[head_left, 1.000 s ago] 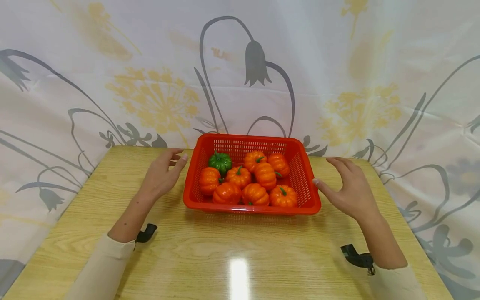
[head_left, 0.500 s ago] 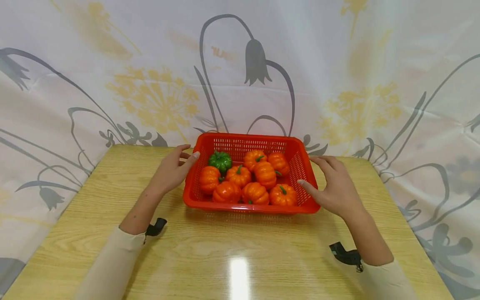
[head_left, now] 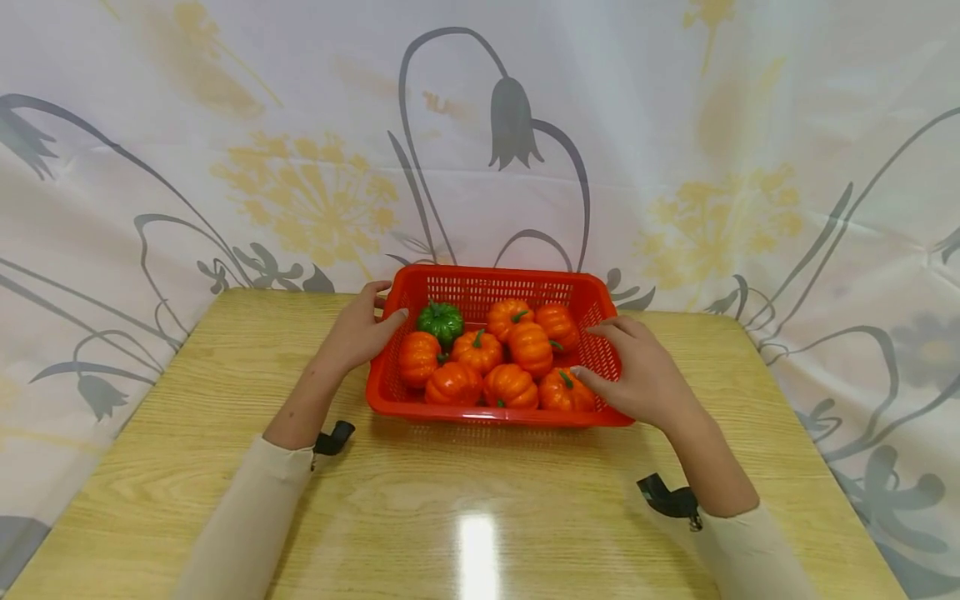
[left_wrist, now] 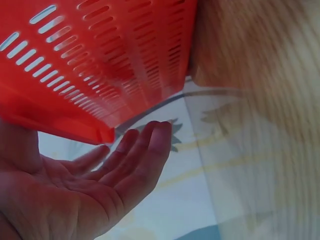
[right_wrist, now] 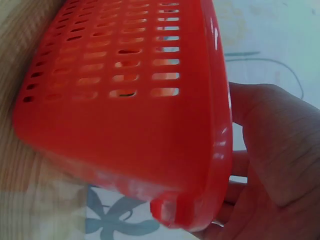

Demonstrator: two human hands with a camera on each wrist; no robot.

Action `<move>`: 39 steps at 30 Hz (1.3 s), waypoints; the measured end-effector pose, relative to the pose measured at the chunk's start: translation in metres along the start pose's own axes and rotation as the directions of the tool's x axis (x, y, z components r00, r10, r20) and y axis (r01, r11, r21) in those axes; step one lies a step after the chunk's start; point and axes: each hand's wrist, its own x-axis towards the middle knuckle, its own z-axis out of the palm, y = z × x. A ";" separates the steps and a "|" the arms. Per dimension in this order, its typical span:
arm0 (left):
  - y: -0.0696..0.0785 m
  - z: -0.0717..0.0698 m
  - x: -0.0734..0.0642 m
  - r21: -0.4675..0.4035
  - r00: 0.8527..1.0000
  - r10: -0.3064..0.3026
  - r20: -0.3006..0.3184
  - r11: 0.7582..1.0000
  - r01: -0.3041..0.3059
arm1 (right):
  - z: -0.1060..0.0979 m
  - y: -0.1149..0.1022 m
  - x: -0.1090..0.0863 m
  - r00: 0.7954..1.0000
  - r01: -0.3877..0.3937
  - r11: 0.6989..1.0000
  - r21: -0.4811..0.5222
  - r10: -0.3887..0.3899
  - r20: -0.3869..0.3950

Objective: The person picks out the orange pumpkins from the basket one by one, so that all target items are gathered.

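Observation:
A red plastic basket [head_left: 495, 417] with slotted walls stands on the table, holding several small orange pumpkins [head_left: 477, 353] and one green pumpkin [head_left: 440, 325]. My left hand [head_left: 360, 329] is at the basket's left rim, thumb over the top edge. In the left wrist view, the fingers of that hand [left_wrist: 95, 190] reach loosely along the outside, below the rim. My right hand [head_left: 645, 379] is over the right rim, its thumb and fingers spread above the inside. The right wrist view has the hand [right_wrist: 280, 155] beyond the rim, partly hidden by the basket wall [right_wrist: 125, 140].
The wooden table [head_left: 420, 500] extends in front of the basket and to both sides. Close behind the basket hangs a pale curtain [head_left: 300, 83] with grey and yellow flowers. A black wrist mount [head_left: 333, 437] sits at the left sleeve, another mount [head_left: 667, 498] at the right.
Both hands have moved inward to the basket. The left thumb has come over the left rim, and the right hand has passed over the right rim. Basket and pumpkins stay in place.

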 end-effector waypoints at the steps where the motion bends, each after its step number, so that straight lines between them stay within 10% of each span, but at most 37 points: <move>1: 0.000 0.001 0.001 -0.007 1.000 -0.002 0.001 1.000 0.002 | 0.000 -0.001 0.001 1.000 -0.002 1.000 -0.001 0.002 0.010; 17: 0.009 0.013 0.014 -0.052 0.999 -0.014 -0.050 0.999 0.011 | -0.001 -0.024 0.018 0.980 -0.027 0.999 0.021 0.022 0.199; 26: 0.005 0.013 0.012 -0.110 0.999 -0.023 -0.049 0.994 0.017 | 0.006 -0.027 0.019 0.935 -0.039 0.997 -0.066 0.060 0.349; 39: 0.005 0.014 0.012 -0.147 0.998 -0.052 -0.041 0.988 0.046 | 0.018 -0.026 0.023 0.921 -0.072 0.990 -0.123 0.114 0.373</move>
